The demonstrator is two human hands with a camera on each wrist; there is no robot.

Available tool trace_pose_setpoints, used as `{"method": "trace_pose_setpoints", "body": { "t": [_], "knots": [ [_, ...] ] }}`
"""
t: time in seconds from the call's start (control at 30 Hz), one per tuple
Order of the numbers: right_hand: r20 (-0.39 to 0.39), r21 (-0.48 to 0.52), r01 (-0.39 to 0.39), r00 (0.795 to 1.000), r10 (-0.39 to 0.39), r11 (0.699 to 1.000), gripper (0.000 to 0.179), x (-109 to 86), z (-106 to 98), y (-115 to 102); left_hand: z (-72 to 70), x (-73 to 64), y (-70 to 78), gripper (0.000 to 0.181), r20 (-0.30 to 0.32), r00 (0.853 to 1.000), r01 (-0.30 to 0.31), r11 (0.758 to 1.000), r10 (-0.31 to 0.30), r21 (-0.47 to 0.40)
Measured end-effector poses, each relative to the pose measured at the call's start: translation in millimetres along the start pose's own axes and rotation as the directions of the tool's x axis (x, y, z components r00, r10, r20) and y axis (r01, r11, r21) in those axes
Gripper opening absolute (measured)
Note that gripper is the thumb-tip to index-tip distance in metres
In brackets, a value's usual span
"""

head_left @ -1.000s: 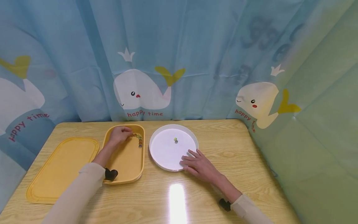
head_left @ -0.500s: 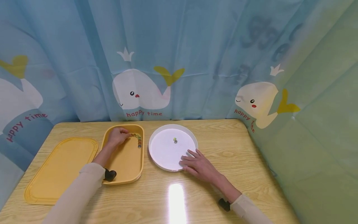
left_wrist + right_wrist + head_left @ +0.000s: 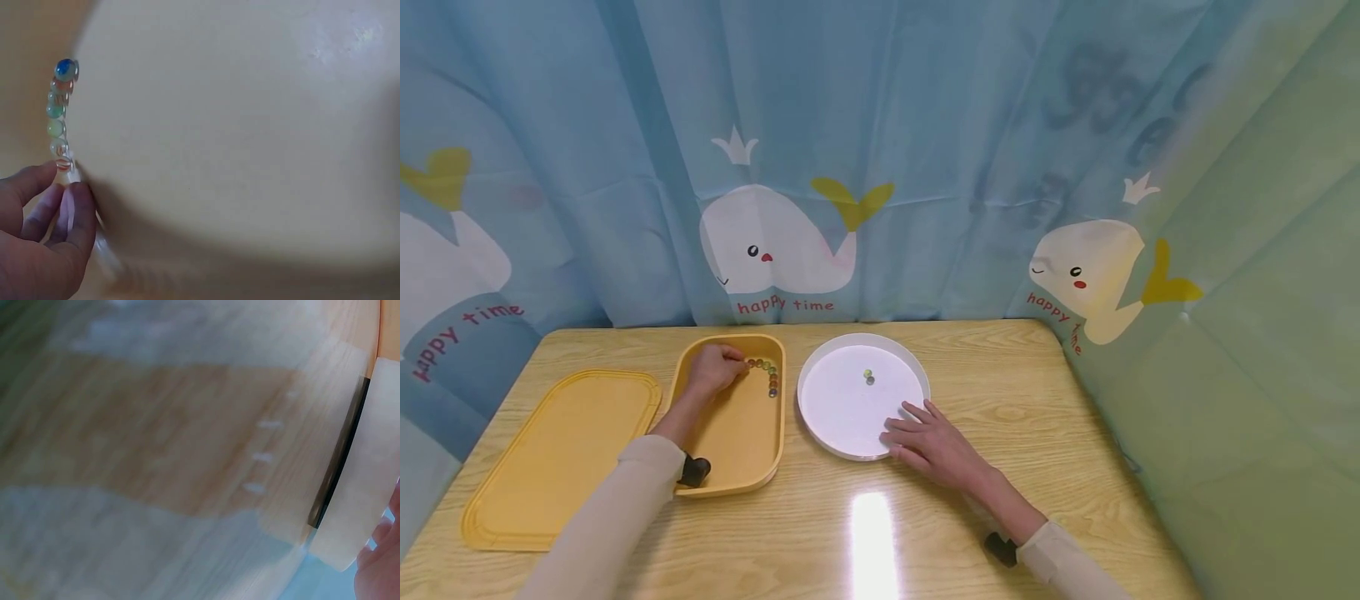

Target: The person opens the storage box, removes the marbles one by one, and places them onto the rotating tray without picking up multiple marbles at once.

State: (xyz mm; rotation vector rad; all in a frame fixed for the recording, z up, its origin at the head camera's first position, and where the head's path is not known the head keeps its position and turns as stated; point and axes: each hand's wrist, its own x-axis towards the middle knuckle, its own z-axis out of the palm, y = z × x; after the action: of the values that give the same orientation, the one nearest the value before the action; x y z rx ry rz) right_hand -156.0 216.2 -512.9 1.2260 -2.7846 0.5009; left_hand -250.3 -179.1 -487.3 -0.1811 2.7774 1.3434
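My left hand (image 3: 717, 368) reaches into the far left part of a deep yellow tray (image 3: 781, 425). In the left wrist view, its thumb and fingertips pinch an orange-striped glass marble (image 3: 64, 164) at the end of a curved row of marbles (image 3: 55, 128). That row follows the tray's far wall and bends down its right side, ending in a blue marble (image 3: 65, 68). My right hand (image 3: 936, 443) lies with spread, fairly straight fingers over the near right rim of a round white tray (image 3: 842, 417). Two marbles (image 3: 868, 377) sit together inside the white tray.
A flat yellow lid (image 3: 565, 458) lies on the wooden table (image 3: 1000, 375), left of the yellow tray. A blue curtain (image 3: 925, 125) with whale prints hangs behind the table, and a greenish curtain side (image 3: 1277, 375) borders it at the right.
The left hand stays at the end of the marble row with only a slight shift. The right hand keeps its place on the white tray. The head view has drifted a little.
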Motion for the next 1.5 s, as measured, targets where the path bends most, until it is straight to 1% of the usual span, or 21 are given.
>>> {"method": "trace_pose_setpoints", "body": {
  "t": [0.13, 0.3, 0.4, 0.57, 0.77, 1.0, 1.2, 1.33, 1.5],
  "knots": [
    [-0.006, 0.005, 0.004, 1.000, -0.004, 1.000, 0.035, -0.2, 0.0, 0.0, 1.4, 0.1, -0.9, 0.025, -0.008, 1.000, 0.001, 1.000, -0.001, 0.015],
    [-0.005, 0.005, 0.003, 1.000, -0.003, 1.000, 0.035, -0.2, 0.0, -0.1, 2.8, 0.2, -1.2, 0.026, -0.039, 0.999, -0.025, 0.995, 0.029, 0.092],
    [0.001, 0.005, -0.006, 1.000, 0.006, 1.000, 0.036, -0.2, 0.0, -0.1, 4.0, 0.8, -1.0, 0.026, -0.049, 0.998, -0.026, 0.994, 0.031, 0.108],
    [0.006, 0.001, -0.014, 1.000, 0.014, 1.000, 0.036, -0.3, 0.1, 0.3, 5.9, 1.4, 0.1, 0.024, -0.053, 0.998, -0.009, 0.995, 0.015, 0.101],
    [0.008, 0.005, -0.016, 1.000, 0.016, 1.000, 0.036, -0.2, 0.0, 0.7, 7.0, 0.0, 4.6, 0.023, -0.068, 0.998, -0.005, 0.995, 0.012, 0.104],
    [0.011, 0.006, -0.019, 1.000, 0.019, 1.000, 0.036, 0.3, 0.8, 0.9, 9.1, 1.6, 3.3, 0.022, -0.081, 0.997, 0.006, 0.994, 0.003, 0.106],
    [0.013, 0.007, -0.016, 1.000, 0.016, 1.000, 0.036, 0.9, -0.3, 0.6, 9.1, 1.8, 3.4, 0.020, -0.096, 0.995, -0.019, 0.994, 0.029, 0.111],
    [0.009, 0.016, -0.017, 1.000, 0.017, 1.000, 0.036, 1.0, -1.6, -0.5, 7.5, 1.1, 5.0, 0.019, -0.091, 0.995, -0.034, 0.994, 0.043, 0.102],
    [0.011, 0.012, -0.018, 1.000, 0.018, 1.000, 0.035, 0.7, -2.1, -0.7, 5.8, 1.2, 7.0, 0.019, -0.075, 0.997, -0.028, 0.998, 0.032, 0.053]
  ]
}}
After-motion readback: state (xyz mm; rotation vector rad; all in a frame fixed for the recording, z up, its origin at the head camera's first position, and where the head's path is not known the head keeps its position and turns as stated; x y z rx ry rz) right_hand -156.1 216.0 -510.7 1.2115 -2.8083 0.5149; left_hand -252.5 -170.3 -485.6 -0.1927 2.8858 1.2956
